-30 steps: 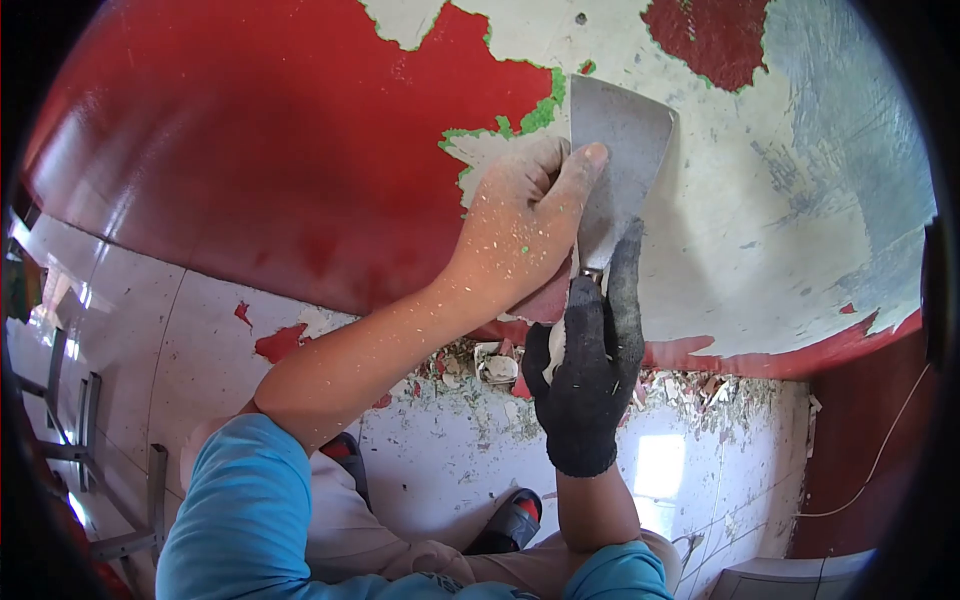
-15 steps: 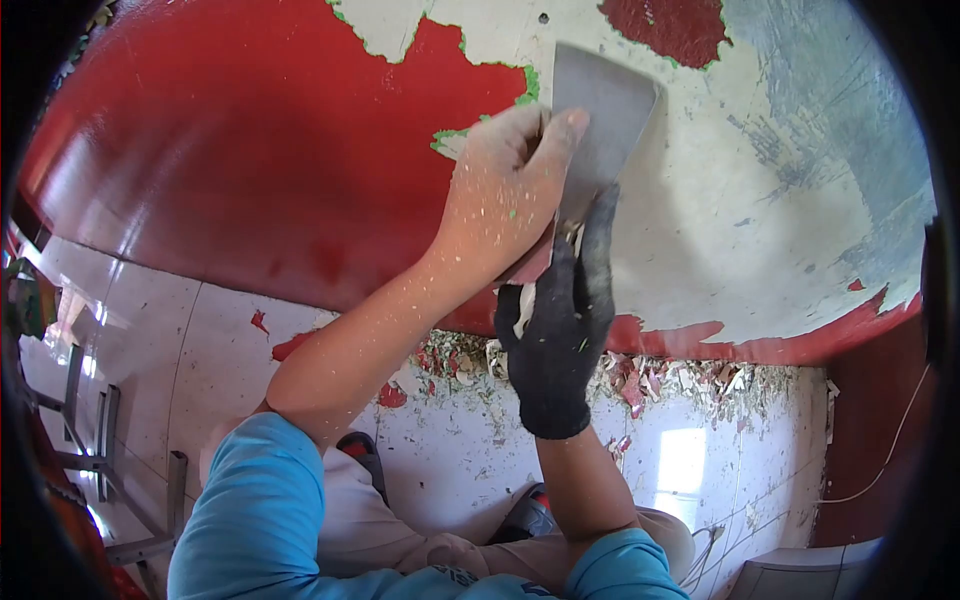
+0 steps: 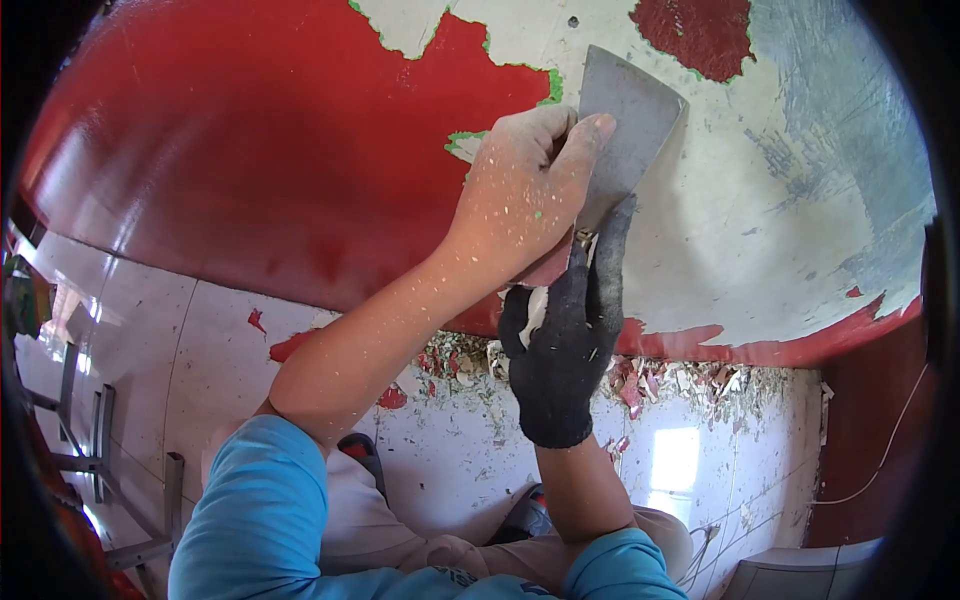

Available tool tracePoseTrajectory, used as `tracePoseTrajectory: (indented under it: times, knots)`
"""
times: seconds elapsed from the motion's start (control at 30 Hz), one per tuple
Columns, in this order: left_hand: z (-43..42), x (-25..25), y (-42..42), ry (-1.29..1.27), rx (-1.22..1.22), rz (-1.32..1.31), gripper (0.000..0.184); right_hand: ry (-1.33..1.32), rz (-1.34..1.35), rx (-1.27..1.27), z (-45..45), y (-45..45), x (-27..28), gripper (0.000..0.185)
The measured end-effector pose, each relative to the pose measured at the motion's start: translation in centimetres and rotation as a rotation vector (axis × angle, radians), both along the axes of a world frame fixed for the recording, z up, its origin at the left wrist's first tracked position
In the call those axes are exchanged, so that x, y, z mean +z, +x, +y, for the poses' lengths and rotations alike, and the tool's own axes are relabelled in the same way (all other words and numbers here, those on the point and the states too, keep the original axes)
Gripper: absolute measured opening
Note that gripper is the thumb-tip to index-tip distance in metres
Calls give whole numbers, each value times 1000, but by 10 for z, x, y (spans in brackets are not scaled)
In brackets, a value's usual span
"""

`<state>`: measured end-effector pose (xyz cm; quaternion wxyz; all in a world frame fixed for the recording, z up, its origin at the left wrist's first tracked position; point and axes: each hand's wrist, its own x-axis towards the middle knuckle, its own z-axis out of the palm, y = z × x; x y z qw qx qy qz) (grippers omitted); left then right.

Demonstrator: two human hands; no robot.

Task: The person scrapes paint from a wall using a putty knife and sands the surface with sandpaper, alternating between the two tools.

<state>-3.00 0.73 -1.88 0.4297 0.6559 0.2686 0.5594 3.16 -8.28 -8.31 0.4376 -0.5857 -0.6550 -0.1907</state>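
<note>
A scraper (image 3: 632, 118) with a wide grey metal blade lies against a large curved surface of red paint (image 3: 300, 140) and bare pale patches (image 3: 720, 230). My left hand (image 3: 525, 185), bare and speckled with paint flecks, is closed on the blade's left edge, thumb on its face. Below it my right hand (image 3: 560, 375), in a black glove, is wrapped round the lower part of the scraper, with fingers stretched along it toward the blade. The handle is mostly hidden by the hands. Ragged green-edged paint borders run left of the blade.
Paint chips (image 3: 640, 385) lie heaped on the white tiled floor (image 3: 220, 340) along the surface's lower edge. Grey metal frame legs (image 3: 103, 430) stand at the left. A pale cable (image 3: 885, 450) hangs at the right beside a dark red panel (image 3: 870, 400).
Both hands and the scraper appear slightly farther right and lower in view. The surface's paint patches have shifted the same way. Both grips look unchanged.
</note>
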Motion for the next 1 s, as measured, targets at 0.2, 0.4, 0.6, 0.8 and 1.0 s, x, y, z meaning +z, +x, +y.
tracePoseTrajectory:
  times: [0.2, 0.4, 0.6, 0.8, 1.0]
  knots:
    - [-4, -28, 0, 25, 18, 8, 35, 3, 856, 246, -3, -22, -12, 55]
    - [2, -8, 1, -28, -30, -25, 34, 67, 215, 63, -2, -5, 5, 47]
    - [-3, -18, 5, -41, -5, -55, 34, 98, 109, 30, -1, -7, -3, 43]
    - [-5, -21, 4, -34, -8, -19, 34, 4, 115, 25, -4, -2, -6, 50]
    - [-1, -2, 10, 47, 19, -33, 36, 0, 49, -38, -6, -1, 4, 52]
